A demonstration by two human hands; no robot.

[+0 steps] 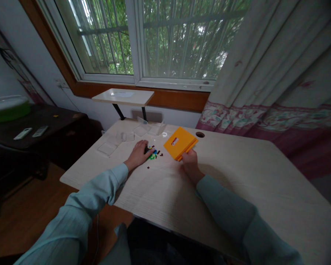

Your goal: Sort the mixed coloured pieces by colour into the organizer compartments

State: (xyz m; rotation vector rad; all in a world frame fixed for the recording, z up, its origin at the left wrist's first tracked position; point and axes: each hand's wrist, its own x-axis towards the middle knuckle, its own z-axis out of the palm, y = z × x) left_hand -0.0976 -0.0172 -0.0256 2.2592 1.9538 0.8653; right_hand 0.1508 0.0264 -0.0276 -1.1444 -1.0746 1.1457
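Observation:
My right hand (190,162) grips a flat orange-yellow plastic case (179,142) by its near edge. The case is tilted above the table and carries a small red and white label. To its left, my left hand (139,152) lies on the tabletop with thumb and fingers apart. Its thumb is beside a small heap of tiny coloured pieces (153,154) in green, blue, yellow and dark red. The curve of that hand partly hides the heap. One dark red piece (148,168) lies apart, nearer to me.
Clear plastic boxes and lids (107,147) lie on the pale table (237,176), left of and behind my left hand. A small raised shelf (124,96) stands at the back left. Near the back edge is a round cable hole (200,134). A curtain (251,92) hangs behind.

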